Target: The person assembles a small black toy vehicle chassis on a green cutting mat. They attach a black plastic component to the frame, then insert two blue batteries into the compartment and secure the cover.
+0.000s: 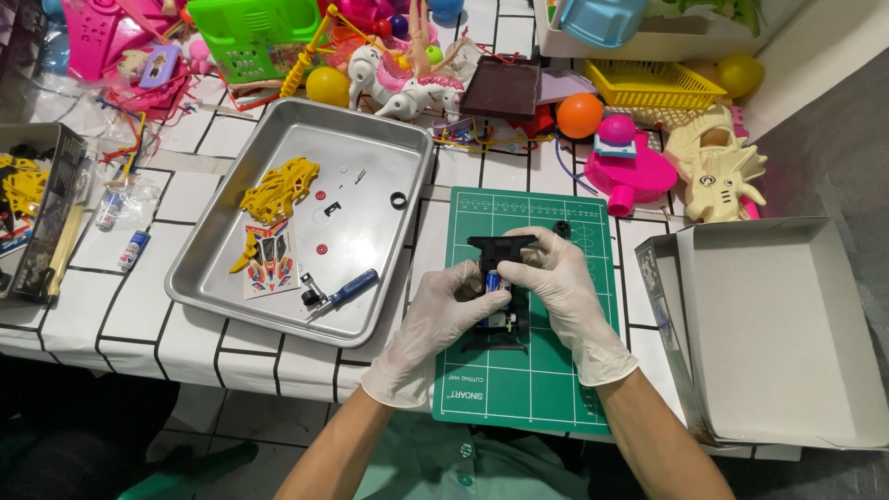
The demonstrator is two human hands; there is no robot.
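The desk (185, 338), covered in a white cloth with a black grid, carries everything, and both gloved hands meet near its front edge. Well to the right of the grip stands an open cardboard box (787, 324), its pale inside facing up. To the left of the grip sits a metal tray (370, 176) holding a yellow plastic frame (278, 188), a sticker sheet (269, 259), a blue-handled screwdriver (344, 291), a black ring (399, 199) and a few small red washers. Directly under the grip lies a green cutting mat (532, 380). Beyond the grip, along the far side of the desk, is a jumble of bright toys, among them a green basket (255, 32), a yellow basket (653, 83), a white toy horse (403, 83), an orange ball (580, 115) and a pink toy (630, 171). The left hand (435, 324) is closed around the left side of a black toy car chassis (500, 287), fingers curled against it. The right hand (560, 287) is closed over the chassis from the right, its fingertips pressing down at a blue battery (493, 281) seated in the middle of the chassis. The chassis rests on the mat between the two hands, and a small black wheel (561, 227) lies on the mat just beyond the right hand.
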